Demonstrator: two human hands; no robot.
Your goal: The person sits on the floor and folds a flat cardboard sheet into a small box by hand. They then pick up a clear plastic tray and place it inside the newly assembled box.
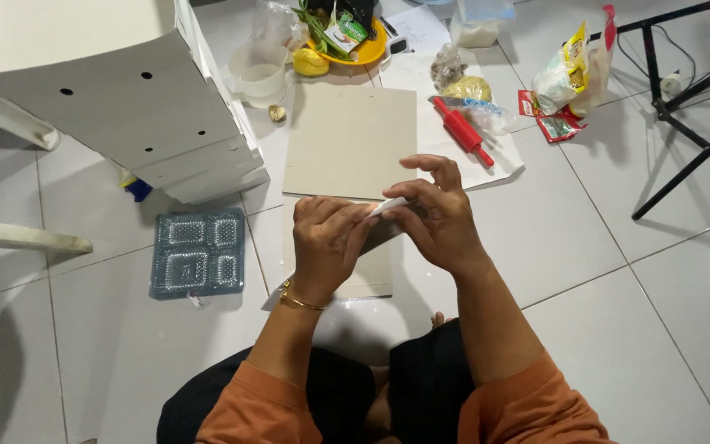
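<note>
A small white strip [389, 206] sits pinched between both hands, held in the air just above the near edge of the beige board [348, 141] lying on the tiled floor [618, 329]. The right hand [437, 218] grips the strip with thumb and forefinger pressed together, its other fingers arched loosely above. The left hand [327, 240] curls inward, fingertips closed on the strip's near end, a gold bracelet [299, 299] at the wrist. Both forearms rise from orange sleeves. Right of the board lies a red rolling pin [462, 131]; left of and nearer than the board sits a clear compartment tray [198, 253]; beyond it stands a white jug [260, 71].
</note>
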